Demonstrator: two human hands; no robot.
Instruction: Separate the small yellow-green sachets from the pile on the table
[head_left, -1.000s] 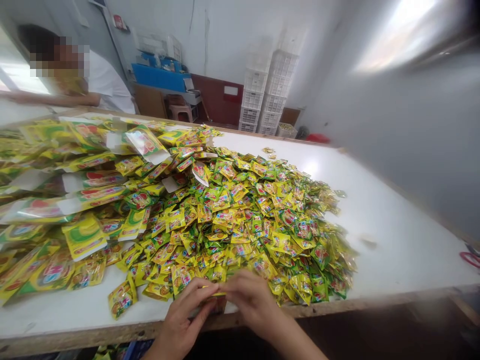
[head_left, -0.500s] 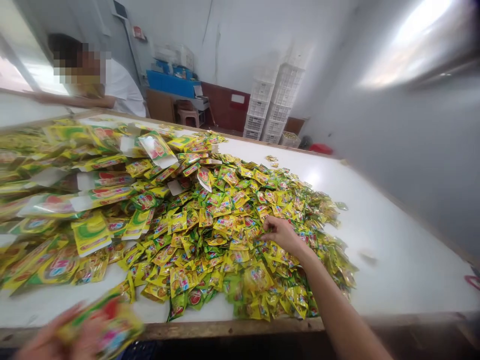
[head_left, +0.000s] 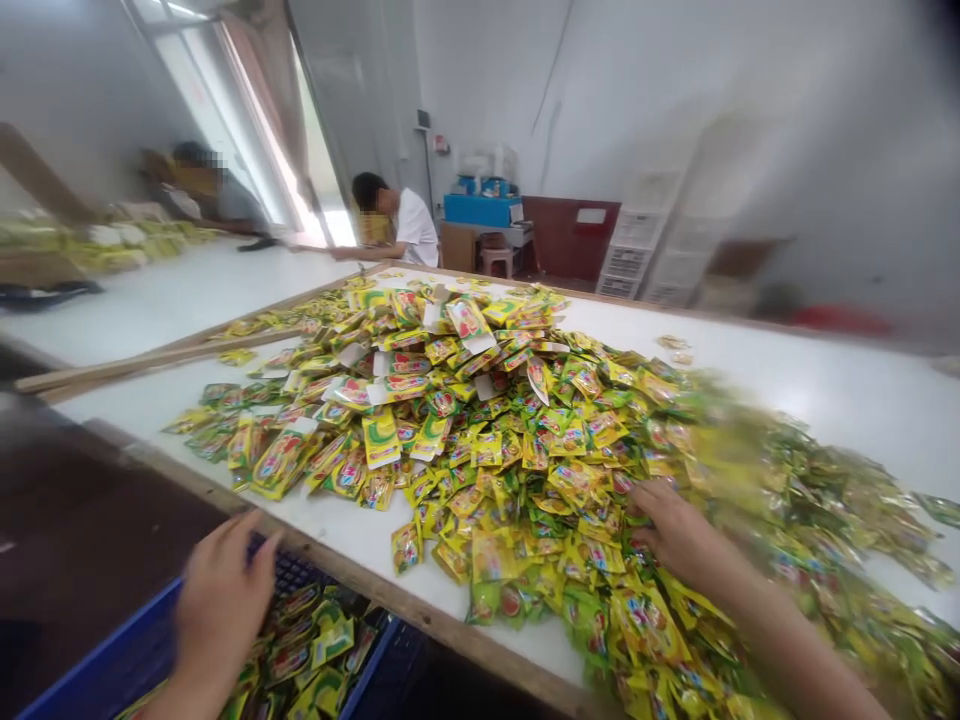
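Note:
My left hand (head_left: 229, 578) is over the near edge of a blue plastic crate (head_left: 112, 650), below the table's front edge. Its fingers are loosely bent with the thumb apart, and nothing shows in them. Inside the crate lie several yellow-green packets (head_left: 330, 640). My right hand (head_left: 673, 528) reaches into the heap of small shiny sachets (head_left: 525, 480) on the white table. Its fingers are curled against the sachets; anything between them is hidden. Flat yellow boxes (head_left: 382, 437) with open white flaps lie on the heap's left side.
A wooden strip (head_left: 150, 360) edges the white table (head_left: 780, 350). Across it a person in a white shirt (head_left: 416, 230) leans on another table, and a second person (head_left: 232, 205) sits farther left. White crates (head_left: 634, 230) are stacked by the wall beside a blue cabinet (head_left: 480, 210).
The view has swung left and down, bringing the blue crate into sight. The yellow packet or box that was in my left hand is gone from it. My right hand stays at the heap.

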